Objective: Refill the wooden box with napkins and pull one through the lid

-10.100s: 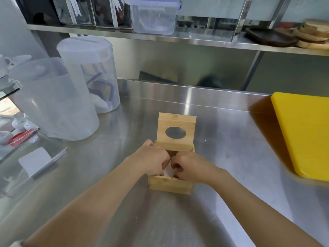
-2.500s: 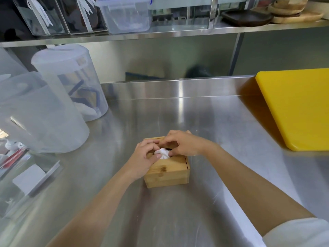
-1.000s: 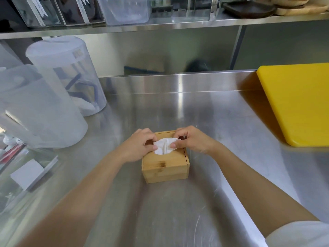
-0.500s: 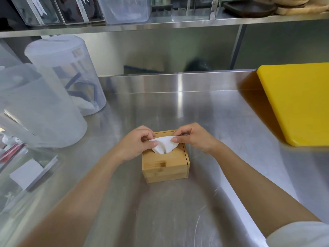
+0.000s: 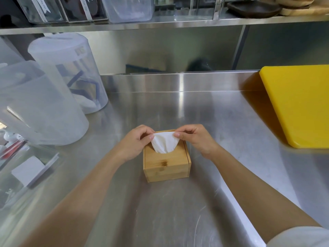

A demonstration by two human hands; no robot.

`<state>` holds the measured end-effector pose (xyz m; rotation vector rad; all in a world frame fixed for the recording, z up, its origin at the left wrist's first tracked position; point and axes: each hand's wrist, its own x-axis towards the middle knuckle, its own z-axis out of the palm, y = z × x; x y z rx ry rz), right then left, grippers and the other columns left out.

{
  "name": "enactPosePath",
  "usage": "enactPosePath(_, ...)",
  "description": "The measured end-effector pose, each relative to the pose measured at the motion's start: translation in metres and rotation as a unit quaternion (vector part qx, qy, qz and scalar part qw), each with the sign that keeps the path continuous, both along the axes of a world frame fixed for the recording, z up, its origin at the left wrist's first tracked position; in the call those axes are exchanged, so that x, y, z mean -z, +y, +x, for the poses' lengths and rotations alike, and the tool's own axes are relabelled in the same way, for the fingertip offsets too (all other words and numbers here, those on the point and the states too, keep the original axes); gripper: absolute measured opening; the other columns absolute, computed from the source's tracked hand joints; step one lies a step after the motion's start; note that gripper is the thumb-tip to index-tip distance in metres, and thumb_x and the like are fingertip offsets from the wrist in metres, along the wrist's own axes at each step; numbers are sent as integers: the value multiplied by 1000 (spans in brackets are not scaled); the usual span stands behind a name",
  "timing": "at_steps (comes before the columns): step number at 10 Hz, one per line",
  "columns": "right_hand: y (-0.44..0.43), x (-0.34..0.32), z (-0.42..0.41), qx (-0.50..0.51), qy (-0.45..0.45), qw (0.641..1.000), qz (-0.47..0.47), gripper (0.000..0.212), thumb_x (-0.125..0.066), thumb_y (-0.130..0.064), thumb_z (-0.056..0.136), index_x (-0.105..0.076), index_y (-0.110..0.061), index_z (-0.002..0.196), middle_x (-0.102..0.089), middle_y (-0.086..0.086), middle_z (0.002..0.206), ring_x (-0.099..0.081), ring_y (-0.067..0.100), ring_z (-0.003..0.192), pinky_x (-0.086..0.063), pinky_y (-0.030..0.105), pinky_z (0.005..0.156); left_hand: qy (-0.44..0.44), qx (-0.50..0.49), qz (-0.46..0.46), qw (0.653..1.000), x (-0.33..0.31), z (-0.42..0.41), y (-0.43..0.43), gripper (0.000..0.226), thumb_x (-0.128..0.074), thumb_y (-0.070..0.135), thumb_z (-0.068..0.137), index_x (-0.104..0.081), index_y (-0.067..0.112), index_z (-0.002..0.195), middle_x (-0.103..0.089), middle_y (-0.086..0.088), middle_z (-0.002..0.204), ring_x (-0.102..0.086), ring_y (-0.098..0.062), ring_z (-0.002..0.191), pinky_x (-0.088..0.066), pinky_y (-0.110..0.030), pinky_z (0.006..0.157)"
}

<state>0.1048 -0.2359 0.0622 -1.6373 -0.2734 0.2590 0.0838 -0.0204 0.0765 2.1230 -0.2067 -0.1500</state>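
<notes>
**Napkin fanned out above the lid**

Napkin (image 5: 164,142) now stands well clear of the lid (image 5: 166,155), spread into a wide fan, where half a second ago only a small tuft showed. Your left hand (image 5: 135,145) pinches its left corner between thumb and fingertips; your right hand (image 5: 195,138) pinches the right corner the same way, other fingers curled. The wooden box (image 5: 166,165) sits shut on the steel counter (image 5: 169,211), about midway between its left and right edges, nearer the front. With the lid down and a sheet through the hole, you look nearly finished: let go and check it stays standing. Clear plastic tubs (image 5: 41,107) stand toward the left edge, a yellow cutting board (image 5: 300,104) at the right.
</notes>
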Motion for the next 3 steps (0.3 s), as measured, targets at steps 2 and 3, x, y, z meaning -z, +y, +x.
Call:
enactPosePath(2,0,3,-3,18,-2,1000,21,14,-64,-1,84,-70,-11,76,-72,-16,62,-64,-5,65,-50,8,66,16,-16,-48,999,3,-2,1,21,-50,7,91,-59,18,75,-61,-5,105,-56,-15,93,-42,-26,84)
enactPosePath(3,0,-5,-5,37,-3,999,29,9,-63,-3,85,-71,-7,86,-72,-15,65,-63,-6,65,-48,7,64,14,-71,-103,992,-1,-5,-3,15,-53,8,89,-60,19,80,-62,5,101,-57,-6,92,-42,-10,78)
